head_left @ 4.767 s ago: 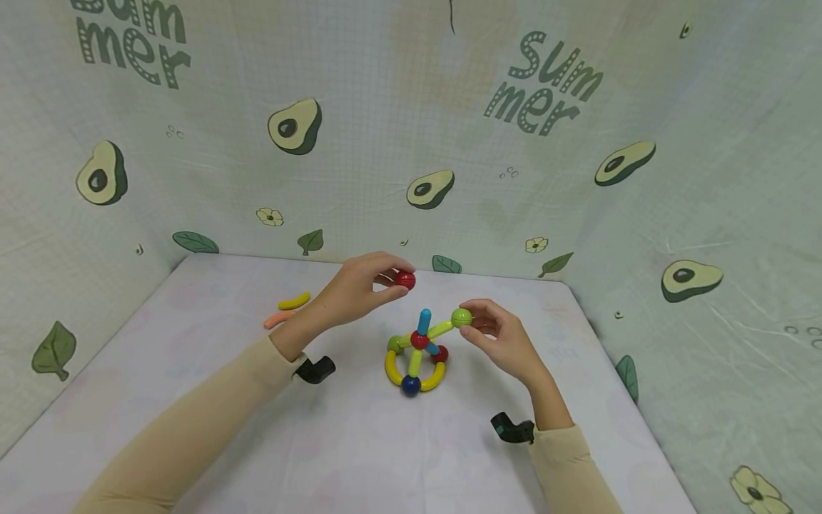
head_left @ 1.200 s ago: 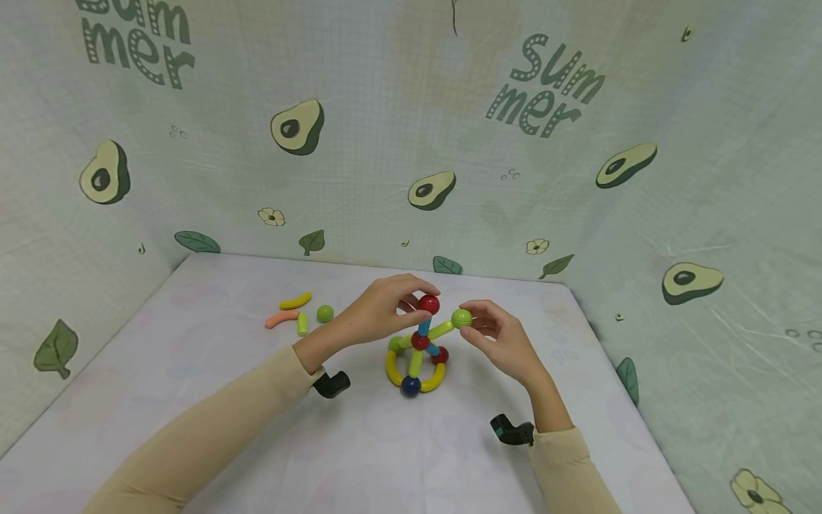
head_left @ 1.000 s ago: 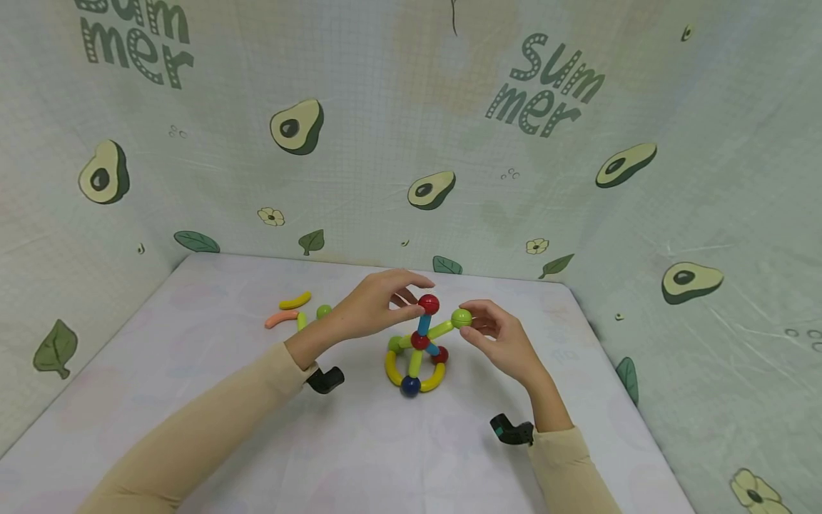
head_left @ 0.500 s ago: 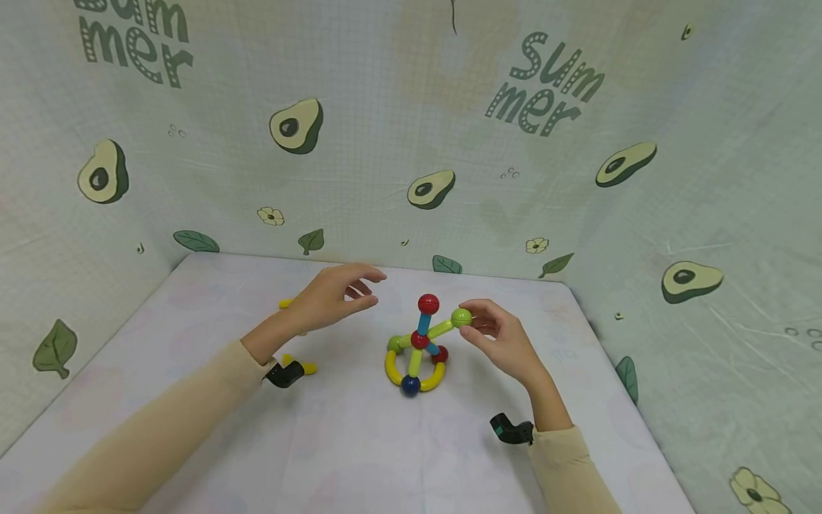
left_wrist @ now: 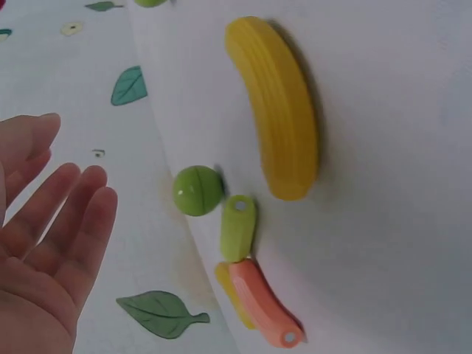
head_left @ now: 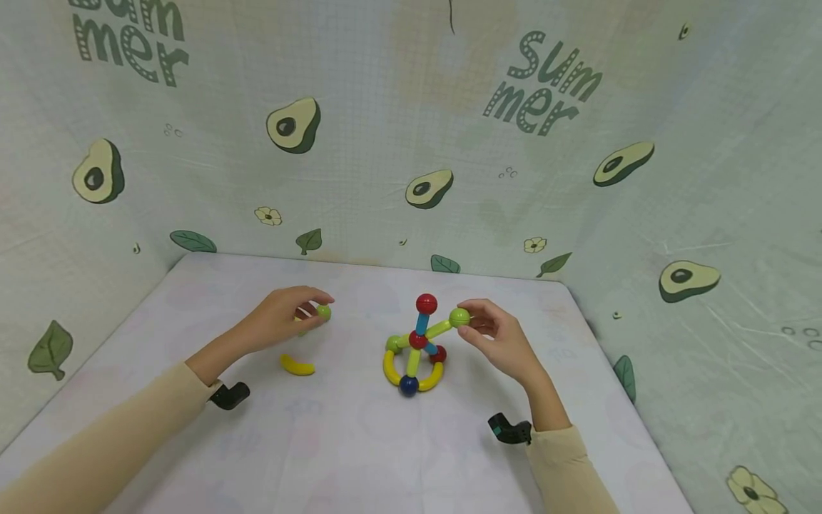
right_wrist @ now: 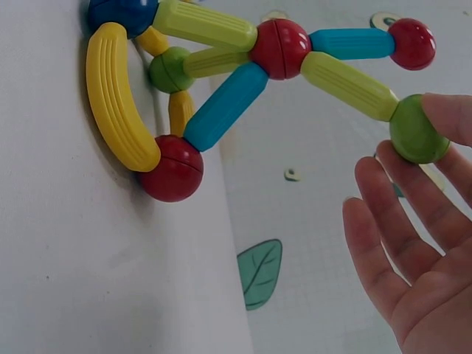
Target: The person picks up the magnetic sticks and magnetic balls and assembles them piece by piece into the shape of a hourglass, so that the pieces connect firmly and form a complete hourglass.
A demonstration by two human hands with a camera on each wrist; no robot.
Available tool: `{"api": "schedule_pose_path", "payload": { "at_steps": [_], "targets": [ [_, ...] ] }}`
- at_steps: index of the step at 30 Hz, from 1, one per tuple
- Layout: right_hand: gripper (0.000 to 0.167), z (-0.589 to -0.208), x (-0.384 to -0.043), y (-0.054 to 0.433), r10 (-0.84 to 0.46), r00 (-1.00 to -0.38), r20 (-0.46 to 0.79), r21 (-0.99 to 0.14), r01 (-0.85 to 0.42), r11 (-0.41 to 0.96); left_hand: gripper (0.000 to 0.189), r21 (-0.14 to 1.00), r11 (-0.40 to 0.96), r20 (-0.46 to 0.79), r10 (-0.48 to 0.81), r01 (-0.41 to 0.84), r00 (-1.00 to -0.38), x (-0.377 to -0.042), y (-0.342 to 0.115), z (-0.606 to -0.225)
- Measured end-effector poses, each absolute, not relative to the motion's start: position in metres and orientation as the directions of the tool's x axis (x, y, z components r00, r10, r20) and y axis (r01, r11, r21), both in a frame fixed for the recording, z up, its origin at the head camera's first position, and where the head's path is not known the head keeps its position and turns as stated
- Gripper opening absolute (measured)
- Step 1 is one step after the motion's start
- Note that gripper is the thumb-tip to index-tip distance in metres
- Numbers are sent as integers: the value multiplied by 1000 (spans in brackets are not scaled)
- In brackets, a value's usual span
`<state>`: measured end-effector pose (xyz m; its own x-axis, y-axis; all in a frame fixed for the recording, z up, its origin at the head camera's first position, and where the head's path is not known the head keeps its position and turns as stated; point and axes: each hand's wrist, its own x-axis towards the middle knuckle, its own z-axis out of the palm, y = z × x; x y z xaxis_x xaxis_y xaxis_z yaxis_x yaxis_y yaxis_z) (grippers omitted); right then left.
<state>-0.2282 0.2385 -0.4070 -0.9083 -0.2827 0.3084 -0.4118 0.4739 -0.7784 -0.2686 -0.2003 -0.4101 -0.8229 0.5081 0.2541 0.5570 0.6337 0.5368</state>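
Note:
My right hand (head_left: 504, 339) pinches a green ball (right_wrist: 419, 129) between thumb and fingers. That ball sits on the end of a light-green stick (right_wrist: 350, 85) in a ball-and-stick construction with a yellow curved base (head_left: 391, 370). A red ball (head_left: 427, 304) tops its upright blue stick (head_left: 422, 324). To the left, my left hand (head_left: 276, 319) is above the table with relaxed, slightly bent fingers and nothing in its grasp. Near it lie a loose green ball (left_wrist: 198, 190), a short light-green stick (left_wrist: 238, 228) and a salmon curved stick (left_wrist: 264, 304).
A yellow curved stick (head_left: 297, 365) lies on the table (head_left: 347, 442) in front of my left hand. Another yellow piece (left_wrist: 234, 295) is partly hidden behind the salmon one. A patterned cloth backdrop (head_left: 359, 178) rises behind the table.
My left hand has brought the red ball onto the blue stick's top, let it go and moved left towards the loose pieces. My right hand has stayed on the green ball.

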Motion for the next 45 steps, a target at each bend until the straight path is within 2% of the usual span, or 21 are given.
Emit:
{"api": "schedule_pose_path", "payload": {
  "at_steps": [14,19,34,45],
  "targets": [
    [38,-408,-228,238,-283,-904,320,-771,-422,477,35,480,697,142,537,532,-832,-234,-230,-440],
    [38,-407,-228,238,-284,-903,322,-768,-424,480,32,434,694,152,573,575,-805,-228,-236,-445],
    [38,-406,-227,237,-276,-908,315,-777,-414,474,39,335,593,223,705,732,-673,-227,-237,-454],
    [39,-405,-227,237,-273,-909,314,-781,-411,471,34,345,624,214,675,702,-706,-232,-231,-457]
  ]
}}
